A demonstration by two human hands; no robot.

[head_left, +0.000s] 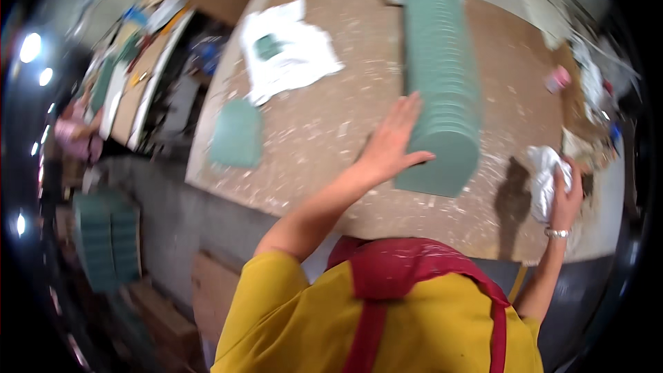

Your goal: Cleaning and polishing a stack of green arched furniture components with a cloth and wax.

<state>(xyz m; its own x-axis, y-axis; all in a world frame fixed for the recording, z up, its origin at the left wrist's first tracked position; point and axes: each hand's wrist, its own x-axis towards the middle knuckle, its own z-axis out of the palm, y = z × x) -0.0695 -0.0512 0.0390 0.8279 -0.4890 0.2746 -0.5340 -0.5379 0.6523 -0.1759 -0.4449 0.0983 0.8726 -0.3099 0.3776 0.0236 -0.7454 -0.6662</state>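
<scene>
A long row of green foam-like pieces (443, 69), flat-bottomed with rounded tops, runs away from me along the table. My left hand (392, 139) rests against the left side of its near end, fingers stretched out and thumb reaching toward the front piece. At the right, my right hand (568, 197) is closed around a crumpled white cloth (545, 178) above the table's right side. A silvery bracelet circles that wrist. Left of the row, a flat green piece (236, 134) lies near the table's left edge.
Farther back on the brown, flecked table (324, 117) lies a white sheet (283, 69) with a small green patch. A pink roll-like item (558, 79) sits at the right. Stacked green pieces (107, 242) stand low left. Another person (79, 135) is at the far left.
</scene>
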